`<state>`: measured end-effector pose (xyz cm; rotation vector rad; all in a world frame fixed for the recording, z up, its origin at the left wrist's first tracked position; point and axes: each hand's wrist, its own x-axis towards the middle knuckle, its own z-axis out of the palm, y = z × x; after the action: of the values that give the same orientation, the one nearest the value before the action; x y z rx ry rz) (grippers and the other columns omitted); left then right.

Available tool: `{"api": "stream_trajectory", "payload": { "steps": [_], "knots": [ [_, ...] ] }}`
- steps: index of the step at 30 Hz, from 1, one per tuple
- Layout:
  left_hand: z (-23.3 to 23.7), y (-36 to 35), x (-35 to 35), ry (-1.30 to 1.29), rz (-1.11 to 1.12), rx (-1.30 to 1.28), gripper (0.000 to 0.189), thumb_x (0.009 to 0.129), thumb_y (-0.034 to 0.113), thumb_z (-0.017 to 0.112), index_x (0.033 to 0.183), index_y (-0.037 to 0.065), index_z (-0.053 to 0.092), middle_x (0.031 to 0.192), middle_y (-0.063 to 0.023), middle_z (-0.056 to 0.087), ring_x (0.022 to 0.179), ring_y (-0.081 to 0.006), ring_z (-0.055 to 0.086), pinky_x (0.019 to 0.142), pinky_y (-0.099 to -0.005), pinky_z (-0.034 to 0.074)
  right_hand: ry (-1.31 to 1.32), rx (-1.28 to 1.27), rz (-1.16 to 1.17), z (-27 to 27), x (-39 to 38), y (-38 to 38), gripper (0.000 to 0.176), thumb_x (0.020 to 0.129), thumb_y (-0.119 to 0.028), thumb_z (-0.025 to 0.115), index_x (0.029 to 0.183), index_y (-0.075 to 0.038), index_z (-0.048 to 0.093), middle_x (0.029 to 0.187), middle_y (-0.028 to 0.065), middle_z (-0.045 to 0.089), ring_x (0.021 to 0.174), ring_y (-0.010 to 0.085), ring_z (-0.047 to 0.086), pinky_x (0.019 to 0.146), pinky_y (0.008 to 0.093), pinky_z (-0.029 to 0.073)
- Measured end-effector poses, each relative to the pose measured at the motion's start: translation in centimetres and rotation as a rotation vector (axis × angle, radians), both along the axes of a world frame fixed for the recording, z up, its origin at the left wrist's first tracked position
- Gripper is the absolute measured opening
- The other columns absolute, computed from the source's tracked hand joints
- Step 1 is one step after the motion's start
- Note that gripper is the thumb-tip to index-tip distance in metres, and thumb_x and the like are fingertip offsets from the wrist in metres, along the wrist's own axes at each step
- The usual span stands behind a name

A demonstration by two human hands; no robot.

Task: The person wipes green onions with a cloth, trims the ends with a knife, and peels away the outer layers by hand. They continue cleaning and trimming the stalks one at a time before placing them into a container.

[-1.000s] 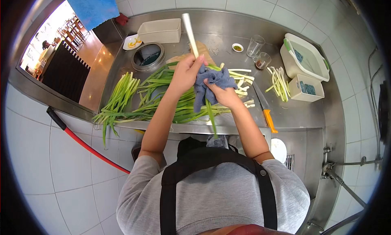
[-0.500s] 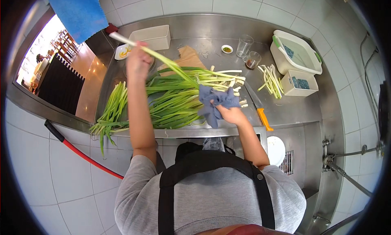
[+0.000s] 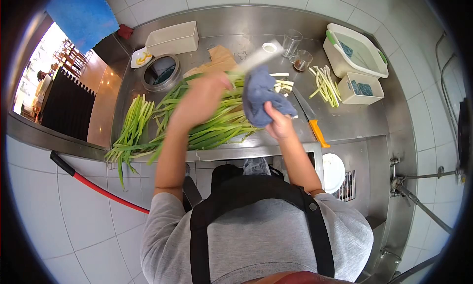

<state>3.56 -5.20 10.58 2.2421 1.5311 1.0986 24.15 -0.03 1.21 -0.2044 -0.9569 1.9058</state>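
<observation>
My left hand (image 3: pixel 201 101), smeared by motion, is closed round a spring onion (image 3: pixel 255 58) whose blurred white end points up and to the right. In my right hand (image 3: pixel 281 126) is a bunched blue-grey cloth (image 3: pixel 263 94), gripped with the thumb on its near side. The cloth is right beside the held stalk. Under both hands lies a large heap of spring onions (image 3: pixel 221 129), green leaves to the left and white ends to the right. A separate bunch of spring onions (image 3: pixel 134 121) lies at the left, its leaves hanging over the counter edge.
An orange-handled knife (image 3: pixel 318 131) lies right of the heap, near trimmed white stalks (image 3: pixel 325 87). Farther back stand glasses (image 3: pixel 301 62), a small dish (image 3: pixel 269 47), a cream container (image 3: pixel 172 39) and a round metal container (image 3: pixel 161 73). A white basin (image 3: pixel 357 70) stands at right.
My left hand has swung right with the spring onion, whose white end now points right instead of left. The cloth in my right hand has shifted slightly up and is more bunched.
</observation>
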Motion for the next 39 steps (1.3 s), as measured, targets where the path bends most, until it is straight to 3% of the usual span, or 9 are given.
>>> {"api": "stream_trajectory", "payload": {
  "steps": [3, 5, 7, 12, 20, 27, 30, 32, 39],
  "knots": [
    [-2.3, -0.2, 3.6, -0.24, -0.043, -0.252, 0.02, 0.092, 0.015, 0.044, 0.089, -0.002, 0.054, 0.081, -0.0195, 0.059, 0.078, -0.0363, 0.057, 0.072, -0.0409, 0.044, -0.015, -0.055, -0.029, 1.2, -1.1, 0.6, 0.034, 0.092, -0.016, 0.055, 0.122, 0.0, 0.05, 0.121, 0.0118, 0.057, 0.111, 0.0234, 0.055, 0.099, 0.0381, 0.042],
    [-3.1, -0.8, 3.4, -0.264, 0.006, -0.377, 0.025, 0.096, 0.02, 0.042, 0.087, 0.0, 0.054, 0.067, -0.0083, 0.051, 0.058, -0.0173, 0.05, 0.056, -0.0307, 0.041, -0.021, -0.098, -0.067, 1.4, -1.3, 2.0, 0.034, 0.093, -0.018, 0.053, 0.122, 0.0, 0.051, 0.12, 0.0122, 0.057, 0.11, 0.0235, 0.056, 0.099, 0.0382, 0.042],
    [-4.8, -1.4, 2.5, -0.271, -0.002, -0.404, 0.026, 0.096, 0.022, 0.043, 0.085, 0.001, 0.053, 0.064, -0.0063, 0.049, 0.058, -0.0162, 0.048, 0.056, -0.03, 0.039, 0.069, -0.157, -0.125, 1.0, -1.0, 3.5, 0.034, 0.095, -0.024, 0.049, 0.121, -0.001, 0.051, 0.118, 0.0125, 0.058, 0.109, 0.0245, 0.056, 0.097, 0.0397, 0.043],
    [-8.3, -0.6, 4.2, -0.441, 0.177, -0.17, 0.028, 0.097, 0.023, 0.042, 0.085, 0.0, 0.052, 0.065, -0.0096, 0.052, 0.06, -0.0202, 0.051, 0.058, -0.0338, 0.041, -0.148, -0.171, 0.062, -2.2, -3.0, 1.0, 0.029, 0.091, -0.015, 0.058, 0.116, -0.002, 0.055, 0.11, 0.0068, 0.061, 0.1, 0.0169, 0.058, 0.087, 0.0304, 0.047],
    [-8.0, -5.7, 3.5, -0.262, 0.216, -0.38, 0.024, 0.096, 0.018, 0.042, 0.083, -0.002, 0.048, 0.068, -0.0196, 0.052, 0.062, -0.0368, 0.05, 0.06, -0.0402, 0.041, -0.101, -0.357, -0.214, -0.5, -4.2, 3.9, 0.017, 0.089, -0.011, 0.06, 0.102, 0.0, 0.061, 0.096, 0.0076, 0.065, 0.084, 0.0174, 0.063, 0.077, 0.0315, 0.051],
    [-7.7, -12.7, -0.1, -0.755, 0.513, -0.766, 0.029, 0.098, 0.025, 0.041, 0.081, 0.004, 0.052, 0.056, 0.0017, 0.04, 0.05, -0.0053, 0.039, 0.046, -0.0237, 0.031, -0.132, -0.272, -0.247, -0.1, -3.4, 9.3, 0.027, 0.089, -0.019, 0.062, 0.105, 0.003, 0.06, 0.1, 0.0071, 0.064, 0.087, 0.0151, 0.062, 0.073, 0.0291, 0.05],
    [-9.7, -12.0, -1.3, -0.735, 0.572, -0.696, 0.03, 0.099, 0.027, 0.041, 0.085, 0.005, 0.056, 0.055, 0.0039, 0.039, 0.049, -0.0032, 0.035, 0.046, -0.0204, 0.027, -0.916, 0.198, 0.351, -0.2, -2.4, 10.1, 0.068, 0.081, -0.048, 0.066, 0.122, 0.004, 0.052, 0.118, 0.0102, 0.058, 0.107, 0.0182, 0.054, 0.089, 0.0309, 0.044],
    [-10.6, -12.0, -1.5, -0.705, 0.57, -0.656, 0.03, 0.099, 0.027, 0.041, 0.089, 0.004, 0.057, 0.055, 0.0039, 0.038, 0.049, -0.0033, 0.036, 0.046, -0.0207, 0.028, -1.405, 0.688, 0.202, 1.4, 1.3, 9.9, 0.079, 0.076, -0.058, 0.064, 0.126, 0.001, 0.051, 0.127, 0.0203, 0.053, 0.116, 0.0307, 0.052, 0.099, 0.0348, 0.039],
    [-13.2, -9.0, -0.5, -0.615, 0.359, -0.713, 0.031, 0.093, 0.016, 0.043, 0.116, 0.002, 0.058, 0.066, -0.0007, 0.053, 0.053, -0.0053, 0.043, 0.048, -0.0217, 0.034, -2.362, 0.089, -0.565, -11.4, 16.7, 9.1, 0.063, 0.07, -0.044, 0.075, 0.114, -0.002, 0.057, 0.114, 0.0179, 0.061, 0.108, 0.0336, 0.057, 0.092, 0.0405, 0.045]
  ]
}}
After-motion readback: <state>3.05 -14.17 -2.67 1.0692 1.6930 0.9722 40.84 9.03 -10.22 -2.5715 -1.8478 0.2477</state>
